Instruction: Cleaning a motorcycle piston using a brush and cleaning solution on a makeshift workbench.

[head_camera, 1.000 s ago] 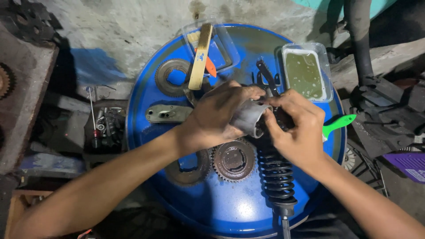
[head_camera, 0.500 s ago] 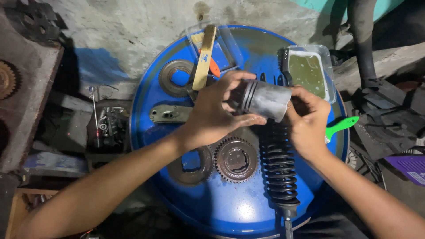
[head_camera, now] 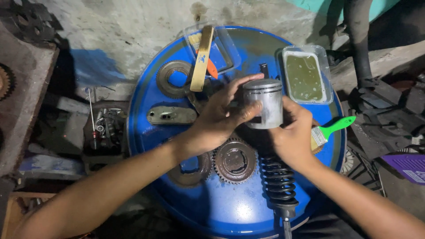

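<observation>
Piston [head_camera: 264, 104] stands upright between both hands: left hand [head_camera: 221, 116] fingers grasp its side, right hand [head_camera: 294, 132] fingers grasp the opposite side, above a black shock absorber [head_camera: 278, 181].

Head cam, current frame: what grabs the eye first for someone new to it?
A grey metal piston held upright between the left hand and right hand, over the centre of a round blue drum top. Below it lie a black coil spring shock absorber and a toothed gear. At the upper right sits a clear tray of murky green liquid, with a green-handled brush beside the right hand.
</observation>
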